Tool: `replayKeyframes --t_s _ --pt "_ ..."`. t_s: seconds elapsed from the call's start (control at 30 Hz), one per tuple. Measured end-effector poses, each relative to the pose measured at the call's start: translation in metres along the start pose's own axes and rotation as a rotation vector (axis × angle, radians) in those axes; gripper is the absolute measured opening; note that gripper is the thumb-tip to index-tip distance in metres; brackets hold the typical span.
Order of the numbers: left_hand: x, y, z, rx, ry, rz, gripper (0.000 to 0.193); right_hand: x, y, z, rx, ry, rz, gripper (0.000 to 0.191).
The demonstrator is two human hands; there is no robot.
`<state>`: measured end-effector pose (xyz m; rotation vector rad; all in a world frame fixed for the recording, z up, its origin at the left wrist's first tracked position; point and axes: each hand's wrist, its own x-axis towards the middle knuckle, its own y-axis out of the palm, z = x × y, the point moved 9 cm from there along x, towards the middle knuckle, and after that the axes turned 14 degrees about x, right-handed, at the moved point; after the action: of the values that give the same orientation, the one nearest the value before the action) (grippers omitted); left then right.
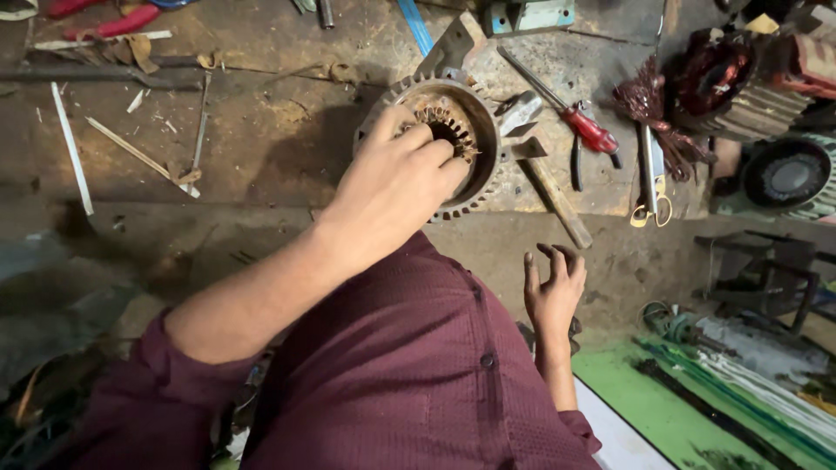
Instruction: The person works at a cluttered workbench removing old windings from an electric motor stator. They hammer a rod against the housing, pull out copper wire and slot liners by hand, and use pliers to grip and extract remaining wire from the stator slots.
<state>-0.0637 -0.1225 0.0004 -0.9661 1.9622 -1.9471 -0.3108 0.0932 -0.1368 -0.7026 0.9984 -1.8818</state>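
the person's left hand [396, 178] is reaching into the round metal motor housing [435, 144], which is lying on its side on the worn, dirty workbench [261, 130] near its front edge. the fingers [427, 139] are curling together and pressing in at the ring of coppery slots inside the opening; whether they are pinching anything there is hidden by the knuckles. the maroon sleeve [183, 383] is covering the forearm down to the rolled cuff.

the right hand [553, 287] is hanging below the bench edge, well apart from the housing, with its fingers loosely spread and slightly bent, gripping nothing.

just to the right of the housing a hammer [544, 178] is lying with its wooden handle pointing toward the bench edge. beside that, a red-handled screwdriver [575, 117] is lying at a slant, with pliers [576, 165] just under it. further right, scissors [651, 178] are resting with yellow loops toward the person, next to a tangle of reddish copper wire [649, 104]. a wound stator [740, 83] is sitting at the far right.
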Motion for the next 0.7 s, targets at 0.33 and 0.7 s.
replayKeyframes --t_s 0.33,0.7 --pt "0.008 -0.002 -0.018 0.111 -0.162 -0.026 0.010 0.009 -0.007 -0.033 0.097 -0.037 0.041 0.026" --pt "0.001 0.000 -0.027 0.024 -0.181 -0.080 0.007 0.036 -0.033 -0.031 0.145 -0.169 0.128 0.024"
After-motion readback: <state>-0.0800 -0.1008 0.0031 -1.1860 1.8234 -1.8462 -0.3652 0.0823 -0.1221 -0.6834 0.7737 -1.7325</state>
